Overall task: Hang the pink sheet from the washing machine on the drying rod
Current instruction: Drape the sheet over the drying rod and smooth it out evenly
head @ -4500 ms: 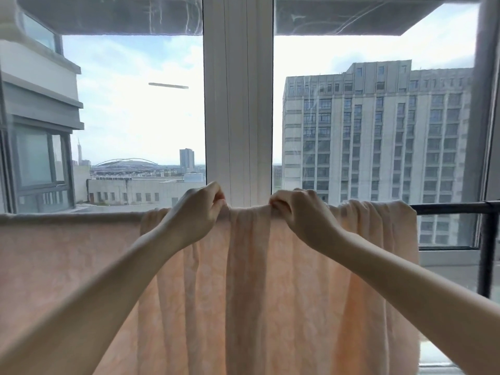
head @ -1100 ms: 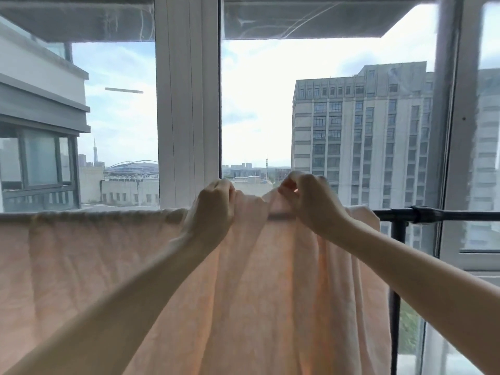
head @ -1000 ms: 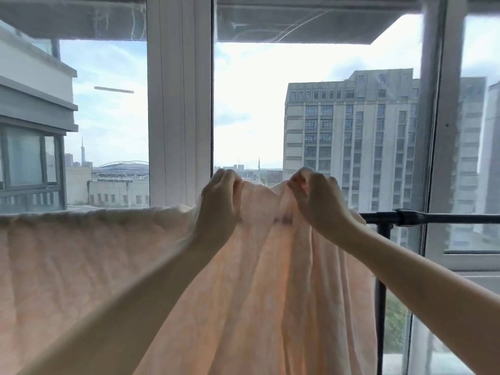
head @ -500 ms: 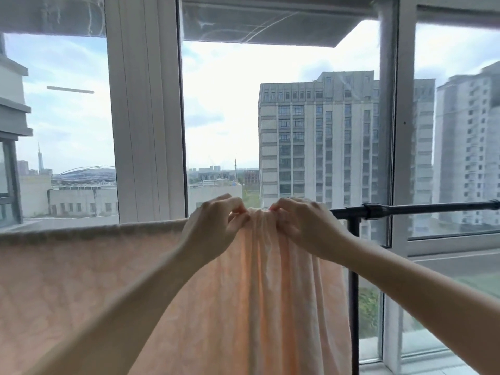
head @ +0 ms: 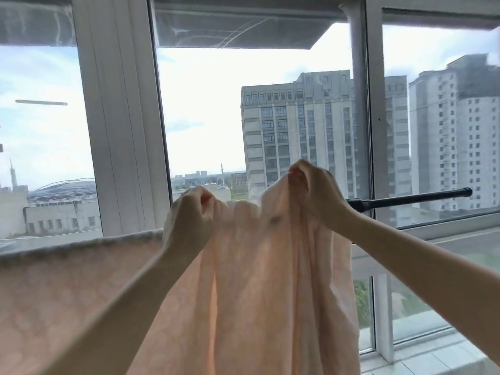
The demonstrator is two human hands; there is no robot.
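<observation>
Two hands up: left hand [head: 189,212] and right hand [head: 313,190] each gripped one thin pink fabric sheet [head: 257,280], draped on one black metal drying rod [head: 411,197].

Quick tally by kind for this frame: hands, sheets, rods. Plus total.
Hands: 2, left hand and right hand, both gripping the sheet's top edge
Pink sheet: 1
Black drying rod: 1
Total: 4

Left hand [head: 189,212] and right hand [head: 313,190] pinch the pink sheet [head: 257,280] bunched over the black drying rod [head: 411,197]
</observation>
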